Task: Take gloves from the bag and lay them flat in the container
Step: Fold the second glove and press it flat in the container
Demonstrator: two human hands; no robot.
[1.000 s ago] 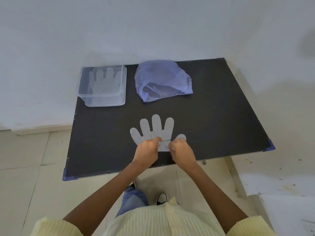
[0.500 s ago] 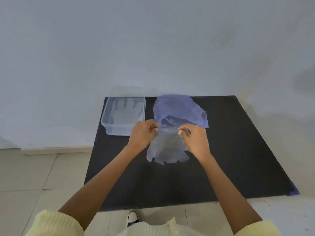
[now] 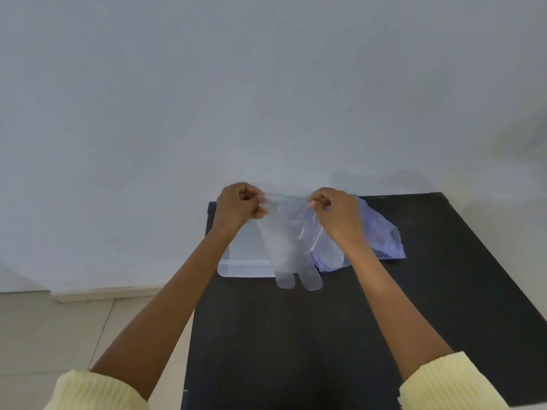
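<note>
Clear glove (image 3: 284,238) between both hands' pinched fingers (image 3: 262,207).

Bare plain room, blank white wall (image 3: 266,84), tiled floor (image 3: 59,329), black table (image 3: 296,335), kind of place unclear

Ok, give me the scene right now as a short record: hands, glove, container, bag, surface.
left hand: pinching the left corner of the glove cuff, raised above the table
right hand: pinching the right corner of the cuff
glove: clear plastic, hanging cuff up, fingers down, partly in front of the container
container: clear, rectangular, on the table at the back left; contents not visible
bag: bluish plastic, crumpled, right of the container, behind the right hand
table: black top against a white wall
</note>
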